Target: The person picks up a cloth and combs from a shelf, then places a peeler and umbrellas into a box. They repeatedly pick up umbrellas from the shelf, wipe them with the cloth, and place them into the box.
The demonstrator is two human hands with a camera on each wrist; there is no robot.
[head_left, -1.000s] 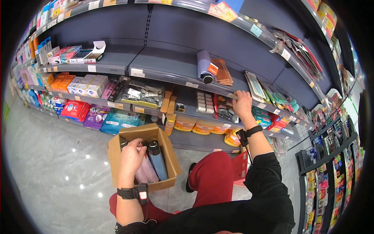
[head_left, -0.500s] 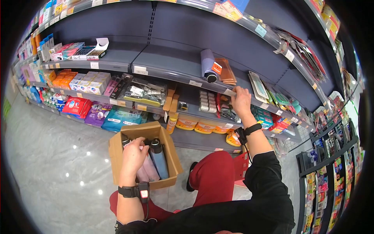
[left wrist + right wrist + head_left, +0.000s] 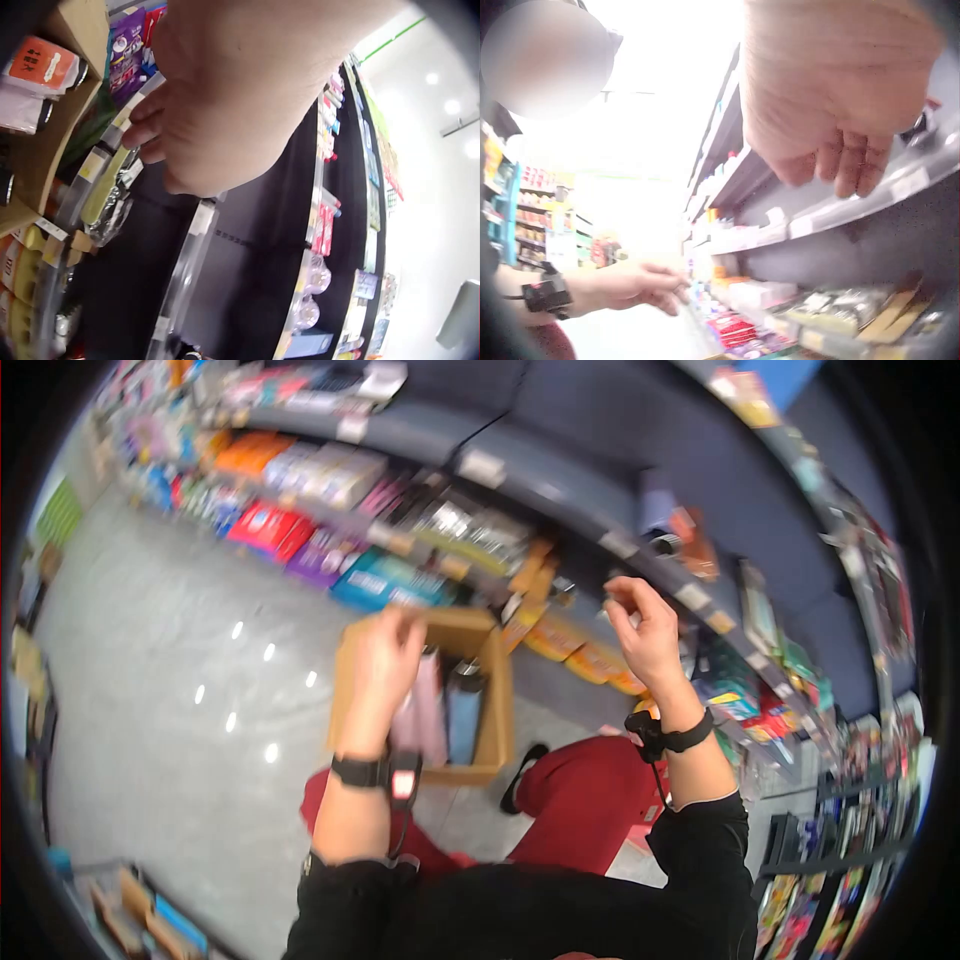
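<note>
The head view is motion-blurred. My left hand (image 3: 388, 652) hovers over the near-left rim of an open cardboard box (image 3: 497, 700) on the floor, holding nothing; the right wrist view shows the left hand (image 3: 641, 289) with its fingers relaxed. A pink folded umbrella (image 3: 430, 710) and a blue one (image 3: 463, 710) stand in the box. Another umbrella with an orange tag (image 3: 41, 64) shows in the left wrist view. My right hand (image 3: 640, 622) is raised in front of the grey shelf edge (image 3: 620, 545), apart from it, fingers loosely curled and empty.
Shop shelving runs from the upper left to the right, stocked with boxes and packets (image 3: 300, 465). A rolled umbrella (image 3: 655, 525) lies on the shelf above my right hand. My red-trousered knee (image 3: 590, 800) is beside the box. Shiny grey floor (image 3: 170, 690) lies to the left.
My right hand has let go of the shelf edge and pulled back. My left hand has risen out of the box to its rim. The head camera has swung down and left.
</note>
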